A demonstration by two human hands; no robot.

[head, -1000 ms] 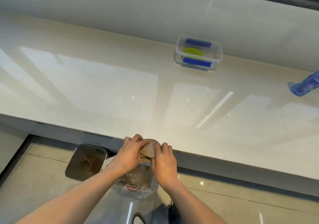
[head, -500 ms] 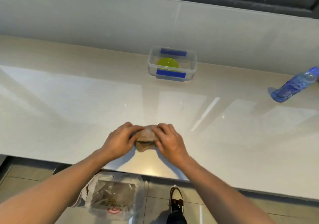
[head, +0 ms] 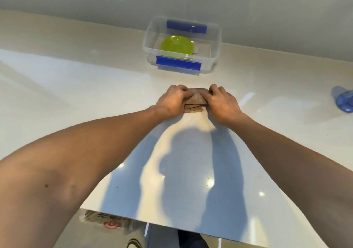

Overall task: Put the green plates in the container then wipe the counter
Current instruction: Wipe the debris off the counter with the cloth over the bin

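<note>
You are working on the wiping step: the green plates (head: 176,46) are lying inside the clear container (head: 216,43) at the back of the desk (head: 76,87), so that part looks done. Your left hand (head: 172,101) and right hand (head: 222,103) are both pressing and gripping a folded brown cloth (head: 194,100) on the desk, just in front of the container. Next you are needing to sweep sideways, since the container is blocking any push forward. A blue bottle (head: 343,100), probably lying on its side, is sitting far right in the wiping path.
</note>
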